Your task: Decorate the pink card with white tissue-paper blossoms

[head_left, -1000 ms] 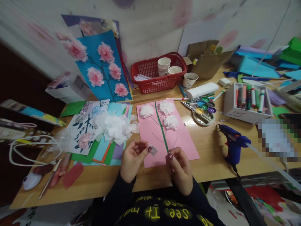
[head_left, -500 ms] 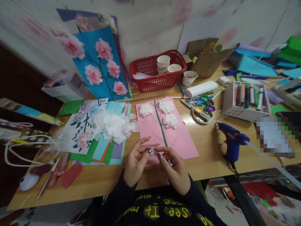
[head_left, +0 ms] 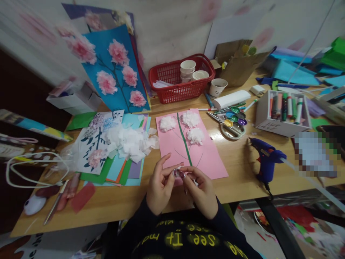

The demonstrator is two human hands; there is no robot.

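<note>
My left hand (head_left: 161, 185) and my right hand (head_left: 201, 190) meet over the near edge of a pink sheet (head_left: 212, 162). Thumbs and fingertips of both pinch a small piece of white tissue (head_left: 178, 172); a bit more white shows in my right palm. On the pink sheet are a green stem (head_left: 184, 142), thin drawn branches and three fluffy white flowers (head_left: 195, 136). Left of the sheet, a heap of white tissue pieces (head_left: 133, 144) lies on coloured papers (head_left: 134, 171).
A blue picture with pink flowers (head_left: 101, 64) leans at the wall beside a red basket (head_left: 178, 91) with cups. Scissors (head_left: 233, 132), a blue glue gun (head_left: 265, 158) and a marker box (head_left: 281, 124) stand or lie to the right.
My fingertips have closed in more tightly around the white tissue, and less of it shows between them. The view has shifted slightly.
</note>
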